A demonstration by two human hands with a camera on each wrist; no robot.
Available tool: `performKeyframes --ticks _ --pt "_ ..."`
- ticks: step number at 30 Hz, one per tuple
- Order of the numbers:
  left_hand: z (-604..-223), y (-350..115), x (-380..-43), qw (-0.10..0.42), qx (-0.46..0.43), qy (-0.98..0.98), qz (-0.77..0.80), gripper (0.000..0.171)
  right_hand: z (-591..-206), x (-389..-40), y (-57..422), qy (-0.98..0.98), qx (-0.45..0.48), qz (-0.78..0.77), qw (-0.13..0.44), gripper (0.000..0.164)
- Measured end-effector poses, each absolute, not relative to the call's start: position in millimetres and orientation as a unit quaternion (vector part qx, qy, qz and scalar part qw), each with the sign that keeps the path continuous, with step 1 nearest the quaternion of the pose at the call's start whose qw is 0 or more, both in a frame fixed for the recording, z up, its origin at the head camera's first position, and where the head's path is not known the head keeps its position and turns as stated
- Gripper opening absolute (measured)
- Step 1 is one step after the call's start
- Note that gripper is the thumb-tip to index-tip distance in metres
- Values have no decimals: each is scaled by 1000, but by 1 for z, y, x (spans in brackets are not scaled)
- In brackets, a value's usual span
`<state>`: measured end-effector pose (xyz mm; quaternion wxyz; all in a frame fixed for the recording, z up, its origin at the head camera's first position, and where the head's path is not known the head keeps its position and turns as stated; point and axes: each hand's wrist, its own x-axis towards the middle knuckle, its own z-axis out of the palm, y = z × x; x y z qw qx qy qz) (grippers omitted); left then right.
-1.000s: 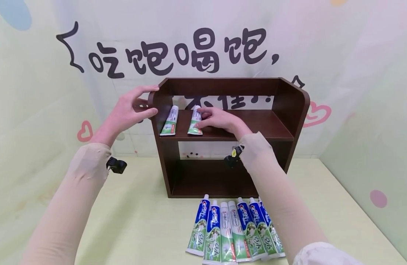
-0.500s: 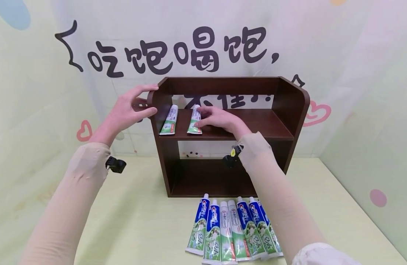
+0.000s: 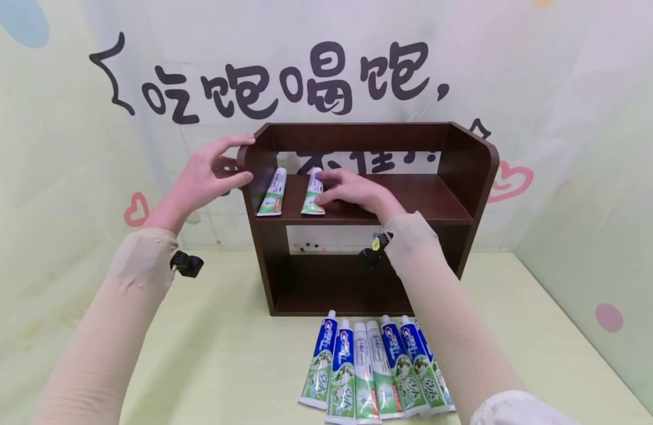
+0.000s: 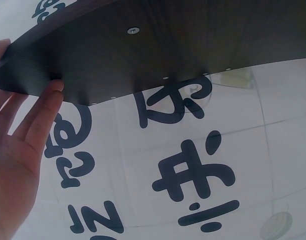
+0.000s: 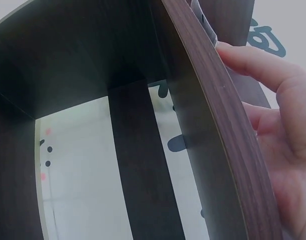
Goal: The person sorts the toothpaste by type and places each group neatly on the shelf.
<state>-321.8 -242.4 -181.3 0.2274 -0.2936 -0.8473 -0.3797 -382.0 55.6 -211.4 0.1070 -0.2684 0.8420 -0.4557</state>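
Note:
My left hand [image 3: 206, 174] holds the left side panel of a dark brown two-tier shelf [image 3: 358, 137]. In the left wrist view, fingers [image 4: 40, 112] of that hand press the panel's outer face, while another fingertip shows past its edge. On the upper tier, my right hand [image 3: 355, 189] has thumb and fingertips on a white-and-green toothpaste tube [image 3: 312, 200], which lies cap toward the back. A matching toothpaste tube [image 3: 273, 198] lies to its left, along the side panel. In the right wrist view, the thumb [image 5: 253, 62] meets the tube's end just above the board edge.
Several toothpaste tubes lie side by side on the pale table [image 3: 215, 342] before the shelf: blue-and-green Crest tubes [image 3: 321, 360] and white-and-green tubes [image 3: 363, 372]. My right forearm covers part of the rightmost ones. A lettered wall covering [image 3: 326, 88] stands behind the shelf.

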Motion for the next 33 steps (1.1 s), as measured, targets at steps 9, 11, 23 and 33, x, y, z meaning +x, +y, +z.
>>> performKeyframes --ticks 9,11,23,33 --pt "-180 -243 -321 230 -292 -849 -375 58 -210 -381 55 836 -267 -465 115 74" --pt "-180 -243 -322 230 -292 -849 -374 59 -210 -380 55 836 -266 -467 115 74" --pt "-181 -242 -321 229 -290 -851 -374 59 -210 -381 56 834 -269 -466 121 74" --pt "-181 -243 -323 227 -287 -852 -375 60 -211 -381 56 833 -272 -467 116 73"
